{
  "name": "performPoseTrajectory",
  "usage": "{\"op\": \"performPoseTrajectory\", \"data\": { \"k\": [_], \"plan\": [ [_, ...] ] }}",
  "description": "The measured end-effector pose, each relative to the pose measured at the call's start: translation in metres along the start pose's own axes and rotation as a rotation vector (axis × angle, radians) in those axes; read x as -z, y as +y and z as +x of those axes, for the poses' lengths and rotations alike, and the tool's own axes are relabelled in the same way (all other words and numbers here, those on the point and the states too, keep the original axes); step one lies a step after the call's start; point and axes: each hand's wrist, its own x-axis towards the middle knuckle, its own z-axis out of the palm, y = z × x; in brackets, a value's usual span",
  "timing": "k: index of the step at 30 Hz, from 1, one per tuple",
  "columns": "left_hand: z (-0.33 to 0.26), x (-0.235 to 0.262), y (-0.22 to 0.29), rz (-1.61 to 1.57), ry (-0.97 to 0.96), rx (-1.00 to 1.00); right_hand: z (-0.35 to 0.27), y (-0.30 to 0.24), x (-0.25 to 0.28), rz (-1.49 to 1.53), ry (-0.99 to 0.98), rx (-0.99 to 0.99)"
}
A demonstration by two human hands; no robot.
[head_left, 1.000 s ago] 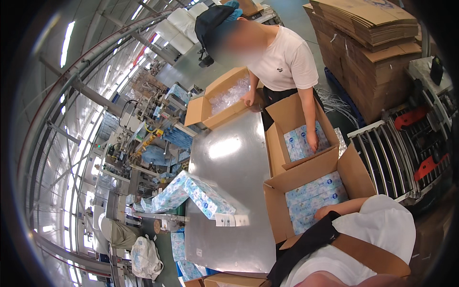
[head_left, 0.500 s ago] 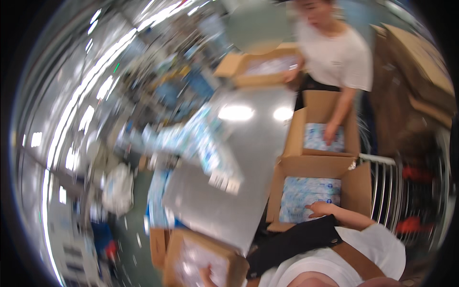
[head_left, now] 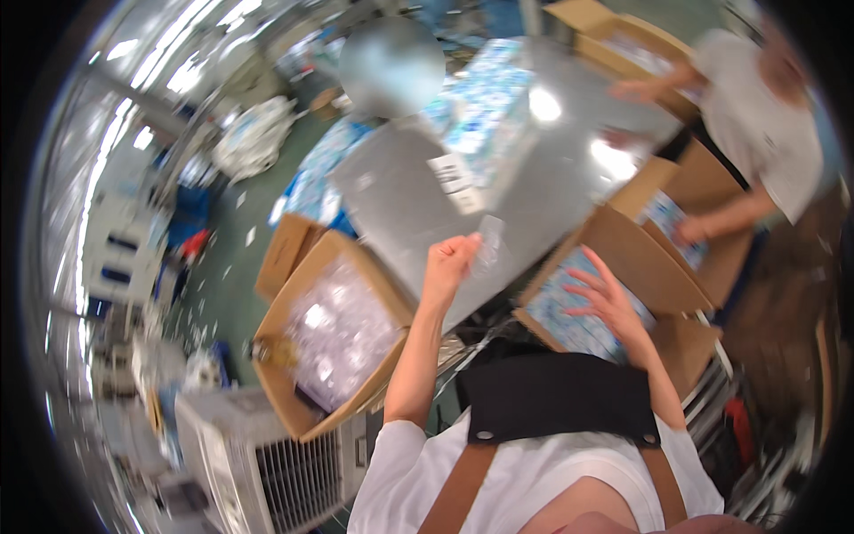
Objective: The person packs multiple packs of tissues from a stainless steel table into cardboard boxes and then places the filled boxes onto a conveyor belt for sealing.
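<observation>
My left hand (head_left: 452,260) is raised over the near edge of the metal table, its fingers closed on a small clear plastic piece (head_left: 489,238). Its exact kind is blurred. To the right, my right hand (head_left: 607,301) is spread open with nothing in it, above a cardboard box (head_left: 630,258) of blue-and-white printed packs (head_left: 569,322). Near my left forearm stands another cardboard box (head_left: 400,327), filled with clear plastic pieces (head_left: 342,329).
On the metal table (head_left: 382,187) lie blue-and-white printed sheets (head_left: 489,98) and white labels (head_left: 455,182). A co-worker (head_left: 756,125) at the far right reaches into a neighbouring box (head_left: 712,191). A grey slatted machine (head_left: 267,463) stands at lower left.
My left hand has come up out of the box of clear plastic with a piece in it. My right hand has lifted off the packs and spread. The view has swung round.
</observation>
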Motion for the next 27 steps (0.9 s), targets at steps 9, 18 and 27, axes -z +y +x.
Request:
{"op": "performPoseTrajectory", "data": {
  "k": [9,18,27],
  "plan": [
    [-0.013,-0.138,-0.016,0.135,-0.546,0.088,-0.024,-0.025,0.013,0.037,0.365,0.241],
    [-0.005,-0.001,0.011,0.042,0.173,-0.135,-0.059,0.008,0.060,-0.274,0.593,0.401],
    [-0.061,0.225,-0.095,0.974,1.257,-0.111,-0.058,0.046,0.072,-0.272,0.852,0.120]
  ]
}}
